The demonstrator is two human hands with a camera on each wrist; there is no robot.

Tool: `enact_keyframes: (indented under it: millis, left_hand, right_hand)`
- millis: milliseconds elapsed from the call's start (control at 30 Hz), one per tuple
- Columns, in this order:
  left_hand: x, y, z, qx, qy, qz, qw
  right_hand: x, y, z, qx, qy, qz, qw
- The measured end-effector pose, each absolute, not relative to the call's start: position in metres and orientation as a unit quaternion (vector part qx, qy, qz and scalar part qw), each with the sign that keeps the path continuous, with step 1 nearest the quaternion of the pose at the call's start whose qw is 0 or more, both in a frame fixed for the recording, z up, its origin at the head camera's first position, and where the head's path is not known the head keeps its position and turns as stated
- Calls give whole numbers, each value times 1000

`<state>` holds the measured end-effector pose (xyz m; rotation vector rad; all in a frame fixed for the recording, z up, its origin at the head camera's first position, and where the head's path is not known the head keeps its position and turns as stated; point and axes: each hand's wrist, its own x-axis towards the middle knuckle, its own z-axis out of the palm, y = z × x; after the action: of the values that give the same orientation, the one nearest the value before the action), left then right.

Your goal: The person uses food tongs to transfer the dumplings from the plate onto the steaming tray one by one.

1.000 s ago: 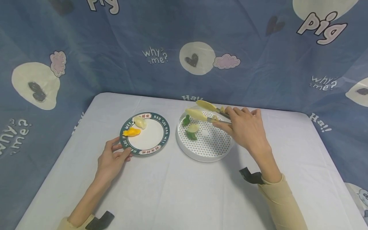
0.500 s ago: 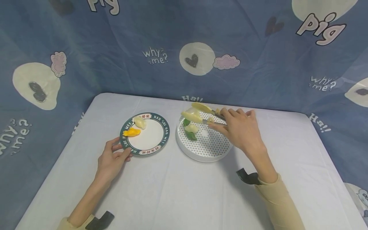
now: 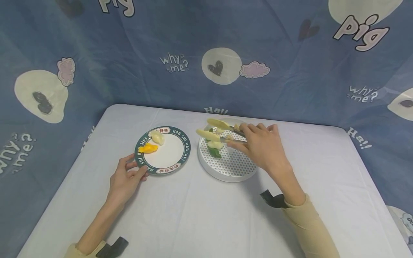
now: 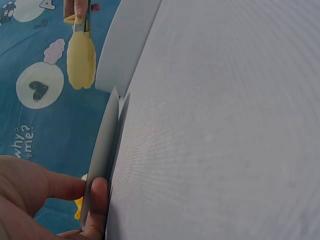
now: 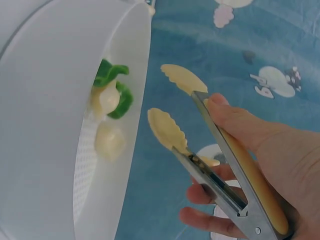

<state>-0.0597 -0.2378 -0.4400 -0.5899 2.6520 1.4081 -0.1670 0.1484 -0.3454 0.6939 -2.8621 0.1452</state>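
My left hand (image 3: pixel 126 179) pinches the near-left rim of a green-bordered plate (image 3: pixel 171 152), thumb above and fingers below. On the plate lie a pale dumpling-shaped piece (image 3: pixel 157 137) and an orange one (image 3: pixel 148 148). My right hand (image 3: pixel 264 147) grips metal tongs (image 5: pixel 225 160) with yellow scalloped tips, held over a white perforated steamer basket (image 3: pixel 235 165). The tongs' tips stand apart with nothing between them in the right wrist view. Inside the basket are green pieces (image 5: pixel 122 100) and pale dumpling-like pieces (image 5: pixel 110 141), partly covered by the tongs in the head view.
A white cloth (image 3: pixel 206 222) covers the table. Behind it hangs a blue printed curtain (image 3: pixel 142 79). The basket stands right of the plate with a narrow gap between them. Dark straps (image 3: pixel 274 199) are on both wrists.
My right hand and the tongs have moved left and slightly toward me over the basket's left side. My left hand and the plate have stayed still.
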Motion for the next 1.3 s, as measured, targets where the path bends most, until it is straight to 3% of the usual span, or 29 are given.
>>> enact_keyframes:
  millis: [1300]
  left_hand:
    - [-61,-240,-443,-196,862,465,40]
  right_hand:
    - [-172,69,-348,323,-941,26,95]
